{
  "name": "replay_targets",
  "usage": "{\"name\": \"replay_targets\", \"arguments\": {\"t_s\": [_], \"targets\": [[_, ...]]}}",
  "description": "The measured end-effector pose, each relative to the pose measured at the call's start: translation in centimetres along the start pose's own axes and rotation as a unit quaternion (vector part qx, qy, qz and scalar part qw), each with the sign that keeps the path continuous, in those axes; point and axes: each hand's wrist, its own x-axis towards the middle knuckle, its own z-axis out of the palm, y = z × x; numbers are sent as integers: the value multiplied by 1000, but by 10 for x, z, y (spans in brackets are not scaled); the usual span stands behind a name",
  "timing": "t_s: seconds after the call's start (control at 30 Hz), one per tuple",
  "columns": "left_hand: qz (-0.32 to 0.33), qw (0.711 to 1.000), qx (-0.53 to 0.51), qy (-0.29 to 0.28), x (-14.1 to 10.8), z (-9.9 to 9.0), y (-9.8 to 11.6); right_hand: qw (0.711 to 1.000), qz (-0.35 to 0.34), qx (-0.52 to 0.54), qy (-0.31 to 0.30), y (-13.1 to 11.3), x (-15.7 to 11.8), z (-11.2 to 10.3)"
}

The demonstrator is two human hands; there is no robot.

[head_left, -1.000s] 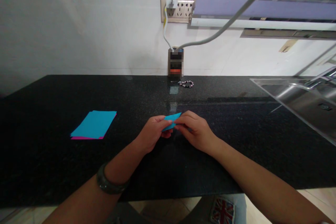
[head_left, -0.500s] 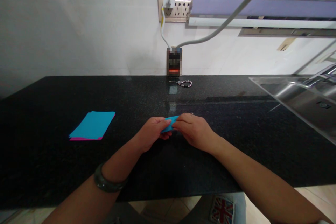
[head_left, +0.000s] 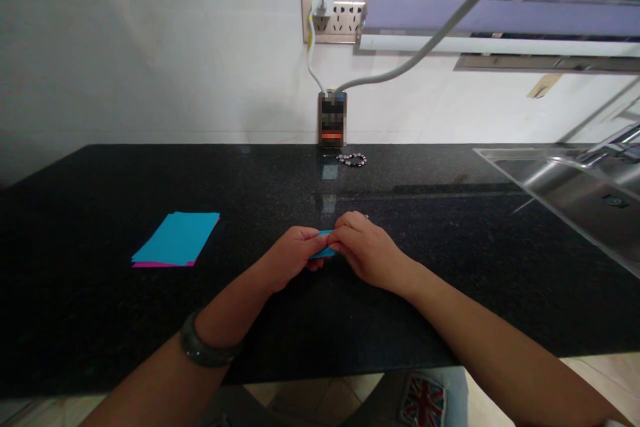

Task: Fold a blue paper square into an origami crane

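Between my two hands is a small folded piece of blue paper (head_left: pixel 323 253), held just above the black countertop. My left hand (head_left: pixel 295 253) pinches its left end, thumb on top and fingers curled beneath. From the right, my right hand (head_left: pixel 365 245) closes its thumb and fingers on the other end and covers much of it. The exact shape of the folds is hidden by the fingers. Off to the left lies a stack of blue and magenta paper sheets (head_left: pixel 177 238), untouched by either hand.
The black countertop (head_left: pixel 125 320) runs to a white tiled wall. Against the wall stands a phone-like device (head_left: pixel 333 120) with cables, beside a beaded bracelet (head_left: pixel 353 160). A power outlet (head_left: pixel 345 17) is above. At the right is a steel sink (head_left: pixel 580 193) with a faucet (head_left: pixel 615 145).
The blue paper has tilted and dropped slightly, and less of it shows between the fingers. My hands have shifted a little while keeping their grip. The stack has not moved.
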Motion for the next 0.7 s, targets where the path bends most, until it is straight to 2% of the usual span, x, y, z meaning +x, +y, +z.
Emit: {"name": "replay_targets", "arguments": {"t_s": [0.7], "targets": [[-18,996,-91,-18,-3,2,0,999,3,30,32,5,0,-2]]}}
